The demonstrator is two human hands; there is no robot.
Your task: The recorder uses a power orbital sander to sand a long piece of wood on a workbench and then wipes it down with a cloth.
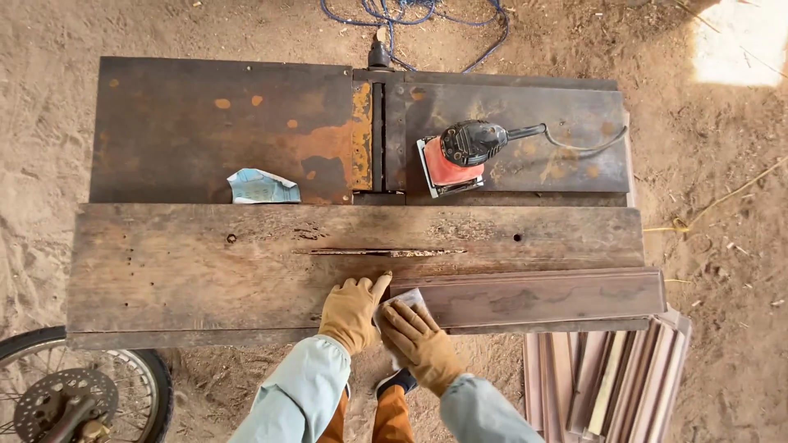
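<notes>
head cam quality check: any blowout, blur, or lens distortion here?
Head view: sunlit ground patch top right is blown out, no detail. The rest sits in even shade with soft shadows. Focus is sharp on both gloved hands, left hand and right hand, and on the sander. Wide-angle lens bows the bench edges slightly. No motion blur.

Single view, worn on the person's head. Looks almost straight down over the wooden tabletop (246,262), from standing height, the whole bench in frame. Sleeves and both gloved hands enter from the bottom edge. Dirt floor (722,205) shows on all sides; a motorcycle wheel (74,394) cuts the lower-left corner.
</notes>
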